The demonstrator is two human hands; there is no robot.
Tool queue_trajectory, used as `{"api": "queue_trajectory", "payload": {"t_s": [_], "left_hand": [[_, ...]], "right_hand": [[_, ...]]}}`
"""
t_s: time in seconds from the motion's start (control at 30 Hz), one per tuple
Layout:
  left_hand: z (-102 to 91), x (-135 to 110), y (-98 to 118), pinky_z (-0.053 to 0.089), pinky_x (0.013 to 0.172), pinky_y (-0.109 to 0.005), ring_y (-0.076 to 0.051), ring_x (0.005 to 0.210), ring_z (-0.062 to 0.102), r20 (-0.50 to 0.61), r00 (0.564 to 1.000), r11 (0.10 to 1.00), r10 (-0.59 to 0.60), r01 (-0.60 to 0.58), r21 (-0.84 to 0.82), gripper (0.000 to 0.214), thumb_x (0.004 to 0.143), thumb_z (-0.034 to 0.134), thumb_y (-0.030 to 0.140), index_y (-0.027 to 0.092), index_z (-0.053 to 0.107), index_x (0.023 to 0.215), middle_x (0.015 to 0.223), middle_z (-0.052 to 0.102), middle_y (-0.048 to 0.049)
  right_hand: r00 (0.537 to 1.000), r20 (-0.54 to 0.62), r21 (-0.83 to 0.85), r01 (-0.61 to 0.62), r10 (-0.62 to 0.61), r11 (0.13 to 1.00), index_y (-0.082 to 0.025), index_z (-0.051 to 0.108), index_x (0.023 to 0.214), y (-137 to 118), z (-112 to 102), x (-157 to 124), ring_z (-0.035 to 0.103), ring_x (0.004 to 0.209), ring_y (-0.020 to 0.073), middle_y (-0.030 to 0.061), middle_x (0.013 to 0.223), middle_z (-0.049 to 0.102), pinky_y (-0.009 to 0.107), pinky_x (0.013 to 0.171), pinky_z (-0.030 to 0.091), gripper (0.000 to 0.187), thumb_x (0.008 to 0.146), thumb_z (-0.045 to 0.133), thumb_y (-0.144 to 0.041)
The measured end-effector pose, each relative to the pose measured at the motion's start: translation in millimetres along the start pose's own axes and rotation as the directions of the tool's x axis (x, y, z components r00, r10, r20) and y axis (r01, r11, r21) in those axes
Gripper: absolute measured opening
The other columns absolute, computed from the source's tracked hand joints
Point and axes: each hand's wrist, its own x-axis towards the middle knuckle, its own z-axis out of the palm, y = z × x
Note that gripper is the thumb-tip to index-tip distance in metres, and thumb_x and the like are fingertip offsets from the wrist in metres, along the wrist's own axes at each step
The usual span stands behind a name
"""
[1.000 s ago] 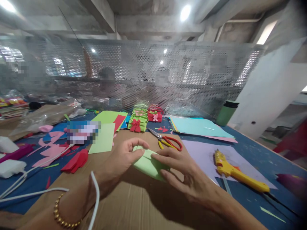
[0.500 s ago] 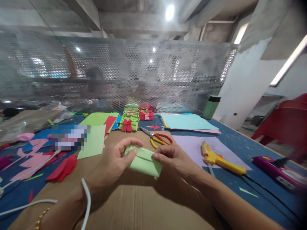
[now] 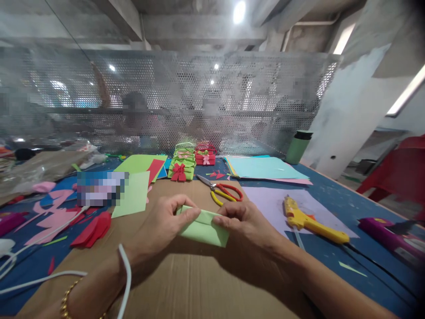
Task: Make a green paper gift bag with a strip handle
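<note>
Between my two hands is a folded piece of pale green paper (image 3: pixel 204 234), held above a brown cardboard sheet (image 3: pixel 186 283). My left hand (image 3: pixel 172 219) pinches its left end, thumb on top along the fold. At the right end, my right hand (image 3: pixel 241 221) presses the top edge between thumb and fingers. The fingertips behind the paper are hidden. Just beyond my right hand lie scissors (image 3: pixel 226 191) with red and yellow handles. Small green paper bags (image 3: pixel 182 166), the front one with a red bow, stand farther back beside red ones (image 3: pixel 206 157).
To the right, a yellow glue gun (image 3: pixel 308 225) rests on lilac paper (image 3: pixel 265 199), near a purple power strip (image 3: pixel 392 239). Stacked coloured sheets (image 3: pixel 265 167) and a green bottle (image 3: pixel 299 147) are behind. Red and pink cutouts (image 3: pixel 91 229) lie left. A white cable (image 3: pixel 125 279) crosses my left forearm.
The view has shifted slightly, so the scene sits a little farther right. Both hands keep their hold on the green paper, whose front face now looks a bit flatter.
</note>
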Motion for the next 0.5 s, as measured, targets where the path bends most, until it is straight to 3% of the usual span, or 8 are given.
{"api": "queue_trajectory", "payload": {"t_s": [0.27,0.43,0.5], "left_hand": [[-2.0,-2.4,13.0,0.026,0.05,-0.025,-0.012,0.053,0.04,0.023,0.998,0.998,-0.064,0.064,-0.018,0.028,0.081,0.064,0.042,0.019,0.064,0.067,0.057,0.051,0.0024],[-1.4,-6.7,16.9,0.035,0.058,-0.025,-0.015,0.065,0.052,0.126,0.99,0.998,-0.065,0.064,0.008,0.021,0.08,0.065,0.036,0.017,0.073,0.081,0.07,0.062,-0.0005],[0.5,-8.1,17.3,0.037,0.063,-0.026,-0.016,0.074,0.056,0.104,0.994,1.0,-0.014,0.015,-0.009,0.022,0.081,0.065,0.035,0.016,0.076,0.086,0.08,0.066,-0.003]], "right_hand": [[0.999,0.039,-0.058,0.01,-0.008,0.998,-0.018,0.07,0.066,-3.5,-2.8,-0.5,0.046,0.059,0.0129,-0.0008,0.06,0.056,0.024,0.055,0.034,0.038,0.08,0.069,-0.053],[0.996,0.088,-0.165,0.005,0.01,0.986,-0.019,0.068,0.06,-6.1,-4.0,0.6,0.048,0.057,0.0146,0.0006,0.057,0.056,0.026,0.053,0.035,0.045,0.08,0.066,-0.059],[0.993,0.114,-0.172,-0.013,0.033,0.985,-0.02,0.066,0.058,-9.4,-1.9,0.9,0.049,0.057,0.0152,0.0009,0.057,0.056,0.026,0.053,0.036,0.048,0.08,0.065,-0.063]]}}
